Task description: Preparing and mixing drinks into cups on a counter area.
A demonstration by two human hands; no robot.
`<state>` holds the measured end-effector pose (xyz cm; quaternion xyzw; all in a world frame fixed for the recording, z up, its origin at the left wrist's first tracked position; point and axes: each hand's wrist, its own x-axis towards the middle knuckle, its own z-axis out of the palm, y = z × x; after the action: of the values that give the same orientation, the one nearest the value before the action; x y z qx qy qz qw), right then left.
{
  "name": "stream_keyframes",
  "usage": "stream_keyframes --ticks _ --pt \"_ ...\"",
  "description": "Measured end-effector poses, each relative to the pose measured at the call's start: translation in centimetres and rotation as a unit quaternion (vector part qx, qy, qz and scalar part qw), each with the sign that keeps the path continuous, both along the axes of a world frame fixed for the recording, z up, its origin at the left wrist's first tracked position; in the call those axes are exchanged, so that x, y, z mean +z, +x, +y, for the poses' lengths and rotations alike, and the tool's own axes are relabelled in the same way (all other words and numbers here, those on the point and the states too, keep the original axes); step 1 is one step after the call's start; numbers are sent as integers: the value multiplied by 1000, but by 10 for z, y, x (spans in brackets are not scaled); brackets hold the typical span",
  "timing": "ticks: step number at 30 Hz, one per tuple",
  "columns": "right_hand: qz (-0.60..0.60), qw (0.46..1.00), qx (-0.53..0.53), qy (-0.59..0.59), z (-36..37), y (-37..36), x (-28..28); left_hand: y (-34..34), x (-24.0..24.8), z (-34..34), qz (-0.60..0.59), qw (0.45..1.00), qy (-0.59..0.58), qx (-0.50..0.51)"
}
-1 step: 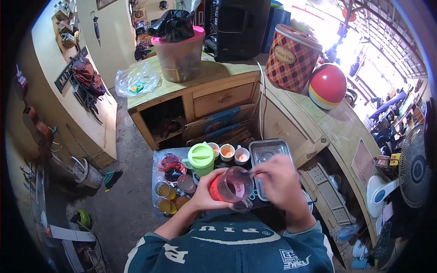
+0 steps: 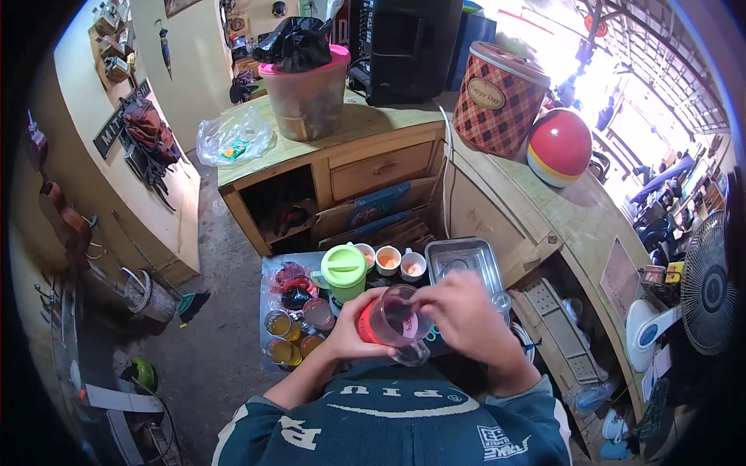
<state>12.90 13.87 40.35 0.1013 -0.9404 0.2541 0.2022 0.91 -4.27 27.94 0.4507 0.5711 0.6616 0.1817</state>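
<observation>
My left hand (image 2: pixel 351 334) is wrapped round a clear jug (image 2: pixel 399 314) with a red band, tilted so that its mouth faces me. Dark red content shows inside. Over the jug's rim, my right hand (image 2: pixel 468 320) pinches a thin utensil (image 2: pixel 416 301) that reaches into the jug; motion blurs it, and its kind is hard to make out. A round clear shape (image 2: pixel 502 301) shows beside that hand; I cannot tell whether it belongs to the utensil. Beyond the jug stand a green-lidded pitcher (image 2: pixel 343 268) and white cups (image 2: pixel 388 261) with orange contents.
Several glasses of yellow and amber drink (image 2: pixel 281 325) stand left of my left forearm, near red and black plastic bags (image 2: pixel 294 291). A metal tray (image 2: pixel 483 256) lies at the right. Behind is a wooden counter (image 2: pixel 373 128) with a pink-lidded tub (image 2: pixel 309 97) and a checked canister (image 2: pixel 501 101).
My right hand has shifted a little left and its fingers have moved nearer the jug's mouth. The round clear shape has moved right, from over the tray. My left hand keeps its place.
</observation>
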Motion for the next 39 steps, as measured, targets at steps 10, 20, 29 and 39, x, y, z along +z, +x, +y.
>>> stream_keyframes --ticks 10,20,29,39 --pt "11 994 105 -34 1 -19 3 -8 -35 -5 -323 903 95 -268" --pt "13 960 158 -232 12 -43 2 -5 -38 -6 -414 815 138 -382" --pt "77 952 110 -275 11 -51 -1 -14 -52 3 -437 735 167 -491" --pt "126 926 193 -300 18 -66 -9 -17 -53 2 -448 714 171 -510"
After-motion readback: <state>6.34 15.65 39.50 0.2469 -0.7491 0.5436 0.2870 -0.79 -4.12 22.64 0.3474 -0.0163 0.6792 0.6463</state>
